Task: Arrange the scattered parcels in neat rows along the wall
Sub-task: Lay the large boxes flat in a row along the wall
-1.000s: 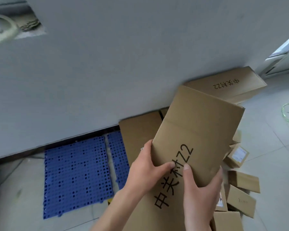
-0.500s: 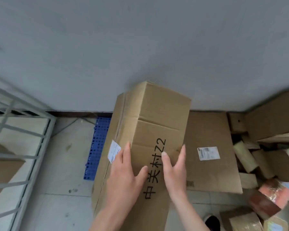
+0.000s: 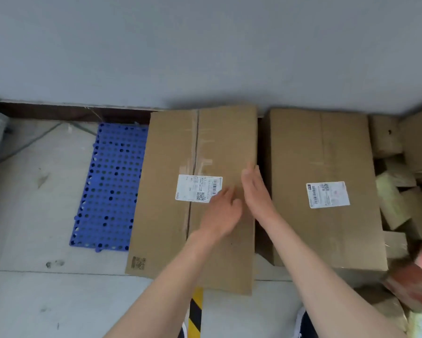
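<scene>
A long brown cardboard box point(image 3: 171, 211) lies flat on the floor, its far end at the grey wall point(image 3: 205, 50), a white shipping label facing up. My left hand point(image 3: 220, 212) rests open on its top near the label. My right hand point(image 3: 256, 191) lies flat with straight fingers along the box's right edge. A second large brown box point(image 3: 327, 152) with its own label lies parallel just to the right, also against the wall. A pile of small parcels point(image 3: 400, 203) is heaped at the far right.
A blue perforated plastic mat point(image 3: 110, 181) lies left of the first box, partly under it. A cable runs along the floor at the left. Yellow-black tape point(image 3: 195, 311) marks the floor near my feet. A reddish wrapped parcel point(image 3: 419, 276) sits at the lower right.
The box I held tilted in both hands now lies flat on the floor against the wall, label side up. My hands have let go and rest open on its top.
</scene>
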